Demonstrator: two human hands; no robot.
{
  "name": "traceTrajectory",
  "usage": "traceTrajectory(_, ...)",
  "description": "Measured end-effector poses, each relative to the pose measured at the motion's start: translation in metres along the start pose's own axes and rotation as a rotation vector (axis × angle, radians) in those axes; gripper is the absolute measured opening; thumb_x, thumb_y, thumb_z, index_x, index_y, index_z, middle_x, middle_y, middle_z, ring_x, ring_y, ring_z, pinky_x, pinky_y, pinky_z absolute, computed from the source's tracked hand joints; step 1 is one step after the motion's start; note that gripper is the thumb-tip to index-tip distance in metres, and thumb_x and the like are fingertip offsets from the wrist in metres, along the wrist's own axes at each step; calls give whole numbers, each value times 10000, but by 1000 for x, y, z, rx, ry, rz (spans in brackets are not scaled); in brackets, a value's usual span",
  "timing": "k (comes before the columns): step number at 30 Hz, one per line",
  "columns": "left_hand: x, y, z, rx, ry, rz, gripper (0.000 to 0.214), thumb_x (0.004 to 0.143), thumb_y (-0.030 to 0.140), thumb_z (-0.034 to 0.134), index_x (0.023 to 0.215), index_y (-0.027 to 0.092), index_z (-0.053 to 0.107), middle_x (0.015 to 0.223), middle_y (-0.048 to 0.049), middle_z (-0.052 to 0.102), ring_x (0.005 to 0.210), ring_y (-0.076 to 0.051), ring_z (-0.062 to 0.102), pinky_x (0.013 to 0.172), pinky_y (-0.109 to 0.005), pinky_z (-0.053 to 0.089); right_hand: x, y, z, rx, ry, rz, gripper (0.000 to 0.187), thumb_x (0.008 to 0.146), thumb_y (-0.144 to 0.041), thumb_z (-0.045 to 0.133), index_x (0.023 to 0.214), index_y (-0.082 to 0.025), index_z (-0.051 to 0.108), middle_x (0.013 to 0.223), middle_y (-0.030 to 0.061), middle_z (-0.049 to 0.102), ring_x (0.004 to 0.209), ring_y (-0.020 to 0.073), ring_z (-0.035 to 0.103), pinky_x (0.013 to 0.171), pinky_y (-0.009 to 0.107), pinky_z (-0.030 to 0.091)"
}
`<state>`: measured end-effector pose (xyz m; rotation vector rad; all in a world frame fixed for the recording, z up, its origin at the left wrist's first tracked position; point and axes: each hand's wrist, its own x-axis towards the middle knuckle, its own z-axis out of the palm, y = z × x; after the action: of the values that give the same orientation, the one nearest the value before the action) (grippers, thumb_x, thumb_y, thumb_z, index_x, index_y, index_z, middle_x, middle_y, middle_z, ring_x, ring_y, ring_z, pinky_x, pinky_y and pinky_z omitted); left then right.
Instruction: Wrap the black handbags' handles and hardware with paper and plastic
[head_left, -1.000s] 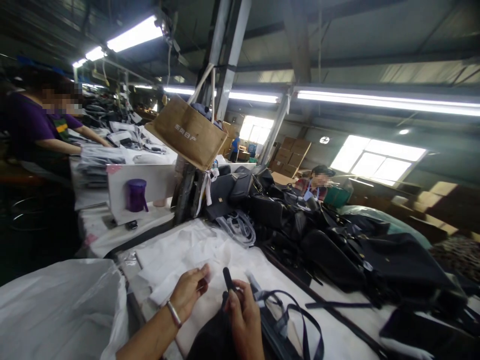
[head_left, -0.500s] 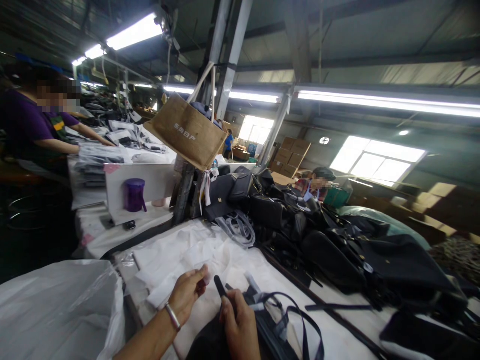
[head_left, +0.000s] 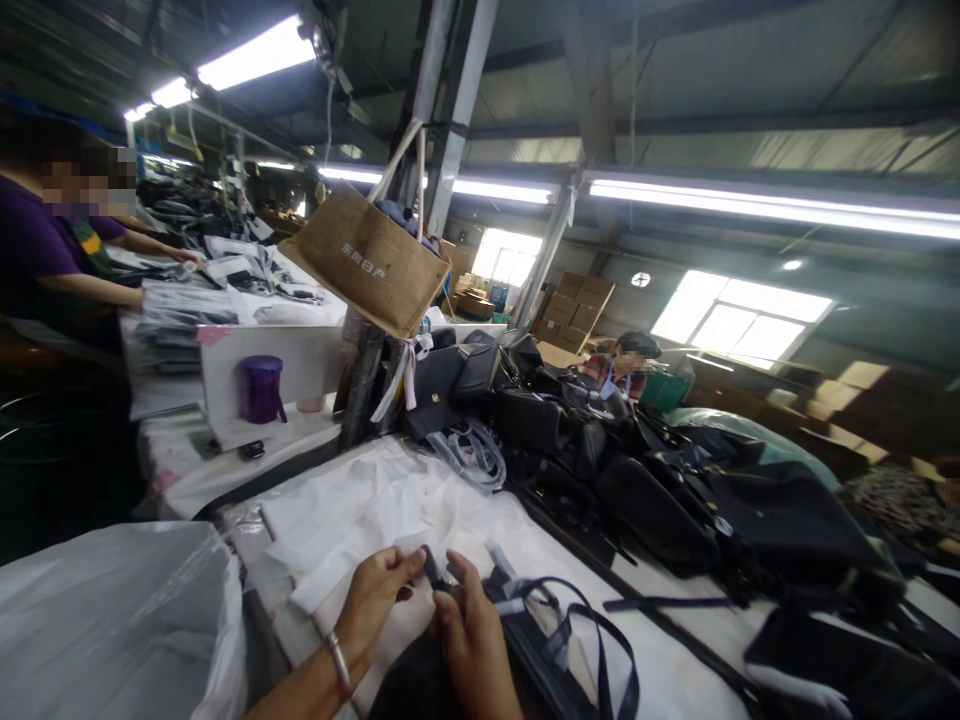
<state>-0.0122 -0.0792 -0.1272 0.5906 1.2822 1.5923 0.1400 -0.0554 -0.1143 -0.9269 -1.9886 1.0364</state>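
A black strap (head_left: pixel 430 568) stands up between my two hands, above a black bag (head_left: pixel 409 680) at the bottom of the view. My left hand (head_left: pixel 375 600), with a silver bracelet on its wrist, is closed in a pinch at the strap's upper end. Lower down, my right hand (head_left: pixel 476 635) grips the same strap between thumb and fingers. A small shiny spot shows by its fingertips, too small to name. Thin black straps (head_left: pixel 600 640) loop out to the right of my right hand, partly wrapped in pale film.
White sheets (head_left: pixel 360 500) cover the table. Black bags (head_left: pixel 637 500) are heaped at the right. A large plastic sack (head_left: pixel 112 620) stands at the left. A brown bag (head_left: pixel 367 260) hangs on a post. Co-workers are at the far left and beyond the heap.
My left hand has moved right to the strap's end, which stood apart from it before. My right forefinger has lifted and straightened. The view has shifted slightly.
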Motion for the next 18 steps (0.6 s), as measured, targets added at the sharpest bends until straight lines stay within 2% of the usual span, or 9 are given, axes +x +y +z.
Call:
traceTrajectory(4, -12, -12, 2, 44, -97, -26, 396, 678, 525, 753, 686, 141, 659, 644, -26, 657, 623, -161, 575, 620, -270, 416, 3, -3, 1, 45, -55, 4, 455, 953, -349, 427, 1382, -197, 409, 696, -18, 593, 630, 157, 590, 602, 247, 451)
traceTrajectory(7, -16, -13, 2, 40, -146, -39, 388, 681, 519, 750, 701, 140, 669, 659, -33, 668, 615, -164, 581, 608, -267, 417, 3, -6, 1, 18, -87, 31, 463, 936, -324, 455, 1384, -216, 411, 697, -23, 599, 607, 154, 582, 568, 237, 438)
traceTrajectory(11, -8, -3, -8, 3, -98, -10, 384, 679, 526, 750, 692, 156, 646, 645, 3, 635, 619, -144, 555, 625, -250, 419, -1, -10, -4, -138, -17, 33, 450, 908, -335, 514, 1341, -226, 457, 731, -12, 613, 660, 176, 605, 609, 253, 444)
traceTrajectory(15, 0, 1, -15, -18, -8, 28, 374, 705, 520, 735, 712, 163, 626, 663, 18, 620, 645, -129, 540, 647, -235, 415, -2, -15, -5, -171, 18, 19, 360, 951, -316, 427, 1290, -216, 492, 711, -8, 623, 647, 175, 612, 629, 260, 445)
traceTrajectory(18, -6, -6, -8, -8, -52, 20, 363, 722, 510, 726, 726, 159, 634, 687, -2, 642, 662, -149, 567, 664, -256, 434, 0, -20, 0, -142, -10, 4, 368, 955, -281, 409, 1309, -213, 480, 691, -10, 631, 627, 166, 614, 598, 245, 440)
